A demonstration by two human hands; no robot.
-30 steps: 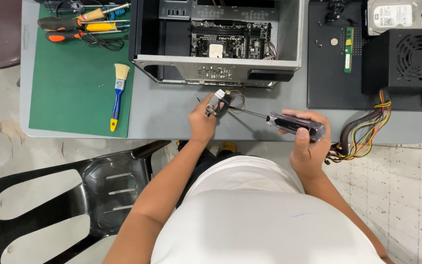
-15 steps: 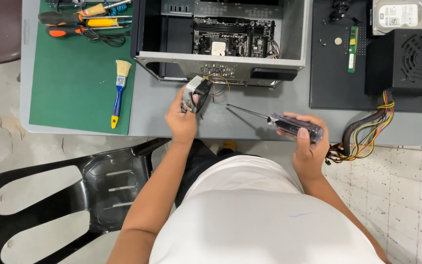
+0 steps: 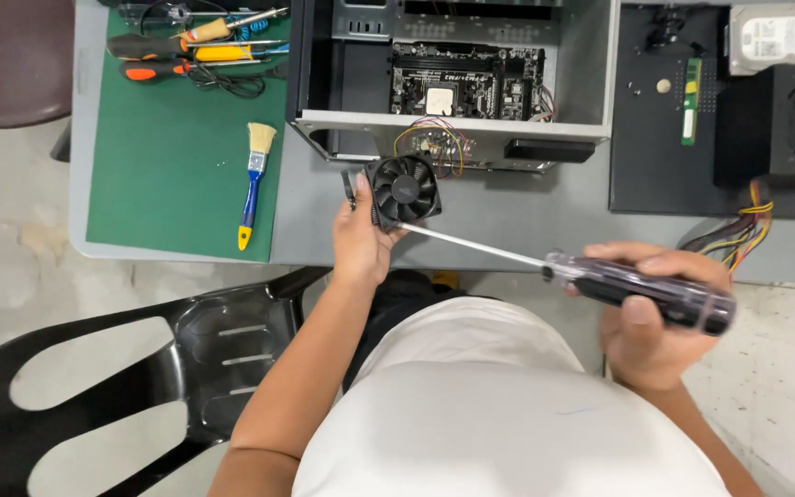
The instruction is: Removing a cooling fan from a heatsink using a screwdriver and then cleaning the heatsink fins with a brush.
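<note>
**Cooler fan in left grip, screwdriver in right, above the table edge**

My left hand (image 3: 361, 241) is closed around the lower left side of a black cooler fan (image 3: 404, 189), thumb along its left edge, fan face turned up toward me. The fan is held off the table (image 3: 508, 216), just in front of the open computer case (image 3: 453, 83) and near the bundle of coloured wires at the case's front edge.

My right hand (image 3: 650, 322) is wrapped fully round the dark translucent handle of a long screwdriver (image 3: 545, 262). The shaft runs up and to the left; its tip meets the fan's lower edge, next to my left fingers. I cannot tell whether it sits in a screw.

To the left lies a green mat (image 3: 177, 156) carrying a blue-handled brush (image 3: 252, 184) and several screwdrivers at its far end. To the right are a black panel (image 3: 655, 138), a green memory stick (image 3: 689, 101) and a hard drive (image 3: 779, 37). A black chair (image 3: 140, 368) stands at my left.
</note>
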